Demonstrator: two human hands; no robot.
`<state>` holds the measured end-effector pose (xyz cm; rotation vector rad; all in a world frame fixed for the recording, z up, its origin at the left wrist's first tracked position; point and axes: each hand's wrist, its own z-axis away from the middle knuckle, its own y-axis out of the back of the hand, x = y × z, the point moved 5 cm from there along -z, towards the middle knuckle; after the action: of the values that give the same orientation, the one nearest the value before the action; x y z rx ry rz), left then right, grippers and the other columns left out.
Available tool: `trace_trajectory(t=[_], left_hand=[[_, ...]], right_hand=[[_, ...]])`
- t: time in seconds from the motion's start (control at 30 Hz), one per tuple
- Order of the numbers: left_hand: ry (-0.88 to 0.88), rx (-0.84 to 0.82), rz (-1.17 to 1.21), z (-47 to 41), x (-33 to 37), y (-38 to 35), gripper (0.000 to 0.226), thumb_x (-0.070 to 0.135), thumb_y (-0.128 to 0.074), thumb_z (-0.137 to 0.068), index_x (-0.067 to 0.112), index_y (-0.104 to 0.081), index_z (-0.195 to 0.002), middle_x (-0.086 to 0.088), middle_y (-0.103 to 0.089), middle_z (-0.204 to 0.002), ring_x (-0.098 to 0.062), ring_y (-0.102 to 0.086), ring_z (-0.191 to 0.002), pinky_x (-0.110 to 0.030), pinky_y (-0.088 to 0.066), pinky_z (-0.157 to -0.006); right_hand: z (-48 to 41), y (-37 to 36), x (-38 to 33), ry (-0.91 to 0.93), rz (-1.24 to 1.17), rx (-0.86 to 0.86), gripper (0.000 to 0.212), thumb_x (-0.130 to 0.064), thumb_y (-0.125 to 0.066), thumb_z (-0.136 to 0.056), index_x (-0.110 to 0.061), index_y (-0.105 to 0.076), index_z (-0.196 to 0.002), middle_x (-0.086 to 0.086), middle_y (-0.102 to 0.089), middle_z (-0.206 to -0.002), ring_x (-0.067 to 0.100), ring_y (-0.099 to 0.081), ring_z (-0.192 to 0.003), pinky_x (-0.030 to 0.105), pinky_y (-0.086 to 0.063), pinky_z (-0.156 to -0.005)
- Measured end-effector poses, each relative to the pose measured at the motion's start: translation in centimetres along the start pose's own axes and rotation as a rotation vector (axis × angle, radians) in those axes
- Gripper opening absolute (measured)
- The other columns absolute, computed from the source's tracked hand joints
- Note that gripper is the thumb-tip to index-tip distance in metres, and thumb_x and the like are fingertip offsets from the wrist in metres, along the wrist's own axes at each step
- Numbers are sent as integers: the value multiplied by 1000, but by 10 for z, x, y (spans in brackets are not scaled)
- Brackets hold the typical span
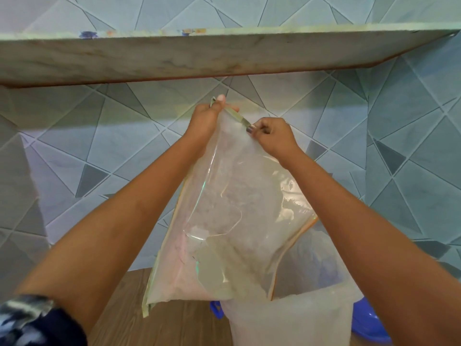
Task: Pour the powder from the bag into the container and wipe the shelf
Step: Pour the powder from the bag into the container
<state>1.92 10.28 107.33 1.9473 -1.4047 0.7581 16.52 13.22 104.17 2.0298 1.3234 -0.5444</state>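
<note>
Two hands: left hand (pixel 203 118) and right hand (pixel 273 136) each pinch the bag's (pixel 224 221) top edge.
Bag: holds pale powder, lower corner over the container (pixel 289 320).
Container: at 6 o'clock, bottom cut off, contents unclear.
Shelf (pixel 174 56): at 12 o'clock.

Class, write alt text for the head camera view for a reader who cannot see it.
Two bare hands, left hand and right hand, pinch the top edge of a clear plastic bag of whitish powder above a translucent white container, beneath a pale marble-look shelf on a grey-blue tiled wall.
</note>
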Motion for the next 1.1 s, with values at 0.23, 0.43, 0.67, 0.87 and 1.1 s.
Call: trace_trajectory(t=[0.23, 0.43, 0.67, 0.87, 1.1], left_hand=[[40, -46, -175, 1, 8, 37, 11, 24, -59, -90, 16, -66, -88, 2, -64, -80, -9, -61, -70, -20, -52, -68], [-94, 134, -524, -5, 13, 41, 20, 19, -58, -90, 12, -66, -73, -2, -62, -72, -13, -55, -67, -27, -46, -69], [-199, 152, -634, -7, 27, -4, 17, 18, -57, -90, 11, -70, -82, 4, -57, -72, -13, -51, -72, -30, -44, -69], [-147, 63, -483, 2, 28, -20, 13, 18, -65, -86, 6, -71, -88, 4, -61, -69, -7, -54, -65, -21, -45, -63], [197, -175, -576, 77, -49, 48, 6, 14, -62, -88, 15, -68, -87, 7, -65, -76, -4, -59, -64, -19, -44, -64]], right_hand=[[4, -4, 17, -37, -31, 103, 13, -28, -60, -89, -17, -66, -86, 0, -57, -82, 18, -51, -82, 38, -46, -75], [1, -6, 12, -10, -33, 99, 13, -27, -57, -91, -17, -63, -86, -1, -56, -81, 19, -51, -80, 37, -45, -74], [-8, 6, -4, 80, -264, 0, 29, -28, -57, -91, 0, -63, -88, 0, -55, -73, 15, -50, -73, 30, -41, -70], [-19, 14, 9, 19, -217, 144, 21, -29, -60, -89, -13, -57, -75, -4, -49, -62, 19, -47, -69, 31, -38, -65], [-12, 12, 34, -117, -210, 292, 22, -33, -56, -91, -17, -50, -77, 1, -55, -79, 17, -49, -77, 27, -35, -68]])
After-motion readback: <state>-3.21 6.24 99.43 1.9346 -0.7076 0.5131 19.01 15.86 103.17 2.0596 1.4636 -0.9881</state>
